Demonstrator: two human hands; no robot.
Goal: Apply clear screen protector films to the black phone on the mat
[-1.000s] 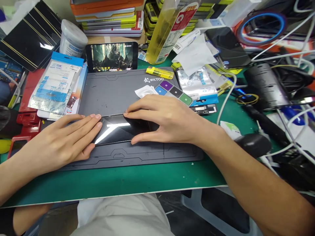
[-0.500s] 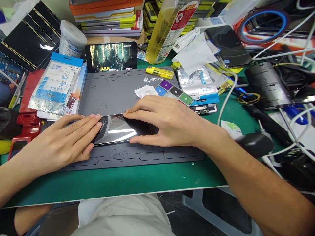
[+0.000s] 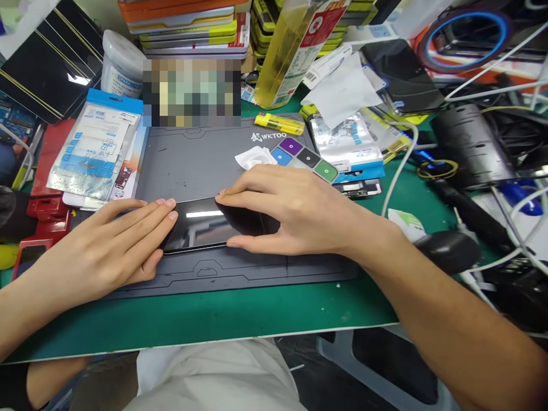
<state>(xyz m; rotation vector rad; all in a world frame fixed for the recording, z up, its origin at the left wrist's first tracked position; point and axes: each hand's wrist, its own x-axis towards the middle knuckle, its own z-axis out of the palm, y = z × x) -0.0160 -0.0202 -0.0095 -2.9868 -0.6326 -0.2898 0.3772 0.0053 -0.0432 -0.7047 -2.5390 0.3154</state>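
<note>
A dark, glossy smartphone (image 3: 201, 231) lies sideways on the grey work mat (image 3: 184, 157), its glass face up with bright reflections. My left hand (image 3: 109, 251) covers its left end; the fingers are straight and close together, and the thumb is at the near edge. My right hand (image 3: 286, 211) arches over the right end, with fingertips on the far edge and thumb on the near edge. Both ends of the phone are largely hidden by the hands. Behind the right hand are a crumpled white wipe (image 3: 254, 158) and a card with coloured squares (image 3: 306, 158).
A yellow lighter (image 3: 279, 123) and a tall bottle of yellow liquid (image 3: 291, 57) stand beyond the mat's logo. Plastic packets (image 3: 92, 148) and a white tub (image 3: 123, 65) are left. Cables (image 3: 402, 165) and parts crowd the right. The propped screen (image 3: 192, 91) is pixelated.
Reflections on the phone's glass have shifted and changed shape. Both hands keep nearly the same hold. The view has moved slightly, and the propped screen behind is now pixelated.
</note>
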